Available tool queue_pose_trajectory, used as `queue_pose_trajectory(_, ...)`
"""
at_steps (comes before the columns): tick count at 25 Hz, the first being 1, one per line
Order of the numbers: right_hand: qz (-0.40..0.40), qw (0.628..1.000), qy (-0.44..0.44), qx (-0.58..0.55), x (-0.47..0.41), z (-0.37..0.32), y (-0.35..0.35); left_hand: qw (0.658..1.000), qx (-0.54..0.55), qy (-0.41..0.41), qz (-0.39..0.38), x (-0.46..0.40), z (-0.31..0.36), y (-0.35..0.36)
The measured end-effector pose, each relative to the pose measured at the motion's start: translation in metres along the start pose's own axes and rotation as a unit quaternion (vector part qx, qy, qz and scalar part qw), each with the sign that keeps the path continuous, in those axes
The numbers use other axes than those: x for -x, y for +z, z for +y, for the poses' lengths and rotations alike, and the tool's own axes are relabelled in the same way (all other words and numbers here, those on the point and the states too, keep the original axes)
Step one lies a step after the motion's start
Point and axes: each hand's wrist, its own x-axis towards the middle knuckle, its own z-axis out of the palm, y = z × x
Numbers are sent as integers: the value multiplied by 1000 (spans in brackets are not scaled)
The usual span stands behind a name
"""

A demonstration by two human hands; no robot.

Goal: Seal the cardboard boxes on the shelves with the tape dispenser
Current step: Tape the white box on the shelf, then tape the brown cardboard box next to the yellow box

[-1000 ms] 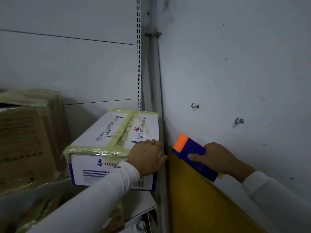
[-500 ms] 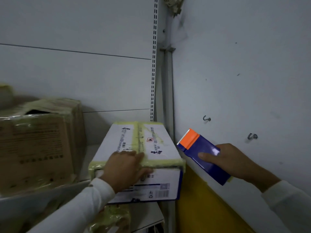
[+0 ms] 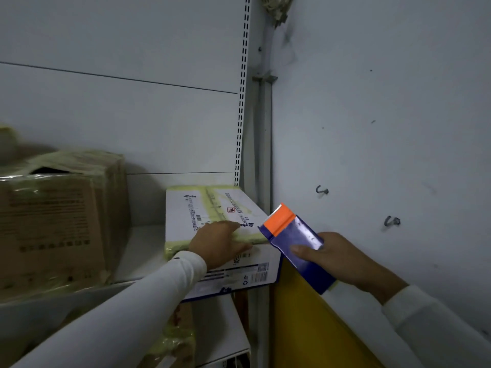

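Two boxes sit on the shelf in front of me: a white printed box at the right end, against the slotted upright, and a brown box well to its left. White box: yellowish tape already runs down the top seam and along the front top edge, so I judge this one sealed or nearly so. Brown box: also wrapped in yellowish tape, but a dark gap shows at its top, so it may need another pass; I cannot tell for certain. My left hand lies on the front top edge of the white box, fingers nearly straight and pressing on the taped edge, gripping nothing. My right hand grips the blue tape dispenser, fingers curled around its body; its orange toothed end points up and left, just beside the box's right front corner, not touching so far as I can see. One dispenser, two hands, two hooks on the side wall. More taped cardboard shows on the lower shelf; count unclear. Remaining: any boxes out of view.
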Motion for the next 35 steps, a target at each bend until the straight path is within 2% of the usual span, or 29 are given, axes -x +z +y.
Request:
queue_pose_trajectory(3, -24, 999, -13, -18, -10, -5, 8, 994, 91, 51, 16, 14, -13, -18)
queue_pose_trajectory(5, -47, 998, -29, -10, -18, -14, 12, 995, 67, 75, 16, 27, -27, -37)
queue_pose_trajectory(9, -85, 994, -70, -14, -38, -45, 34, 996, -17, 64, 53, 57, -71, -88)
queue_pose_trajectory(12, -91, 990, -105, 3, -52, -72, 62, 993, -81, 37, 74, 82, -114, -131)
queue_pose_trajectory(16, -118, 986, -113, 20, -65, -118, 107, 987, -93, -1, 131, 109, -162, -184)
queue_pose_trajectory(19, -101, 988, -112, 29, -74, -149, 145, 985, -77, 21, 155, 126, -197, -210)
queue_pose_trajectory(22, -65, 990, -115, 56, -82, -176, 184, 986, -79, 23, 142, 137, -235, -229)
queue_pose_trajectory(28, -24, 992, -116, 49, -86, -205, 233, 979, -89, 60, 175, 119, -279, -247)
queue_pose_trajectory(30, -27, 992, -115, 49, -83, -210, 234, 981, -99, 47, 160, 105, -281, -250)
queue_pose_trajectory(33, -25, 992, -114, 52, -82, -216, 227, 988, -136, -22, 70, 87, -289, -246)
queue_pose_trajectory(35, -25, 991, -119, 58, -83, -217, 220, 986, -151, -42, 56, 83, -291, -235)
